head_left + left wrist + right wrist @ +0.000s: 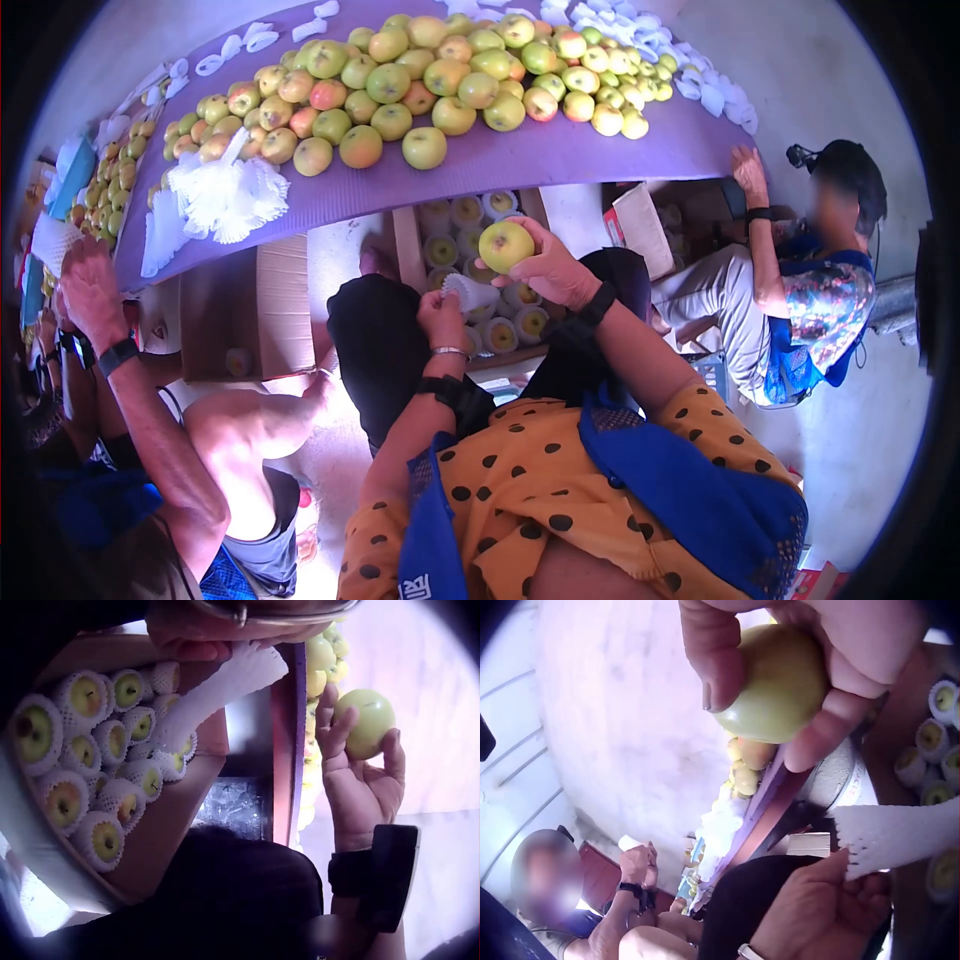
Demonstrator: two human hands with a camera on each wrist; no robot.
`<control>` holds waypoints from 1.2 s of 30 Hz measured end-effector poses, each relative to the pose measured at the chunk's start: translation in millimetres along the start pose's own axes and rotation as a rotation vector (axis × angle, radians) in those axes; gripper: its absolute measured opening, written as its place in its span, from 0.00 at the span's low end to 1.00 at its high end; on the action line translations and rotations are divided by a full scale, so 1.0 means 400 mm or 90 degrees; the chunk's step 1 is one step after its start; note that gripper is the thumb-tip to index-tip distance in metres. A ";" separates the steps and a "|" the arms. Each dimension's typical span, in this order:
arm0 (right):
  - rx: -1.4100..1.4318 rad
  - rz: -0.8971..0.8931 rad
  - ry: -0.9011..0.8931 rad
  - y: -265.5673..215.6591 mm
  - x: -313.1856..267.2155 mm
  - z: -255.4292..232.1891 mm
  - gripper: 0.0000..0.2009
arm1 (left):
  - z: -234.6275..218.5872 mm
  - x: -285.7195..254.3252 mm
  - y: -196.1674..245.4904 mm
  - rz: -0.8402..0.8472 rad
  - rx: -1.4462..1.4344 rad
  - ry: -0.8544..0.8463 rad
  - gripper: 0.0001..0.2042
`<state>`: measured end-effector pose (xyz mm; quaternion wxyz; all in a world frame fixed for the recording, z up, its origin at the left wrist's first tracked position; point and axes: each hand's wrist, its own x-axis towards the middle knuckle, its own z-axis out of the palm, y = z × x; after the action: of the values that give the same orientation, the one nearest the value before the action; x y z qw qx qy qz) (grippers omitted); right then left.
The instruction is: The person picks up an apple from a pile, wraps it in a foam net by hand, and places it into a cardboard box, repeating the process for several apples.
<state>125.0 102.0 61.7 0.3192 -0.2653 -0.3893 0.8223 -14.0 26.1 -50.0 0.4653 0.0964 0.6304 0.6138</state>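
My right hand [557, 270] grips a yellow-green apple [506, 246] above an open carton [408, 248]. In the right wrist view, the thumb and fingers curl round the apple [780, 686]. Lower and to the left, my left hand [441, 322] pinches a white foam net sleeve [472, 292] by one end. That sleeve [221, 694] stretches out over the carton in the left wrist view, apart from the held apple. Inside the carton sit rows of apples in white foam nets [79, 754], stem or blossom ends showing.
A purple-covered table [500, 160] ahead bears a heap of bare apples [390, 83] and a bunch of foam nets [228, 190]. Another carton [285, 310] stands at left. People sit close on both sides, one person's hand [92, 290] at left, another person's arm [765, 250] at right.
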 end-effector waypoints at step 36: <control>-0.302 0.143 0.069 0.160 -0.018 -0.151 0.20 | 0.019 -0.015 -0.005 0.005 0.016 -0.150 0.03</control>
<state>150.7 93.7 -22.2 0.1750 -0.4182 -0.5215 0.7229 -4.5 26.8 -47.4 0.5324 0.1763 0.5788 0.5920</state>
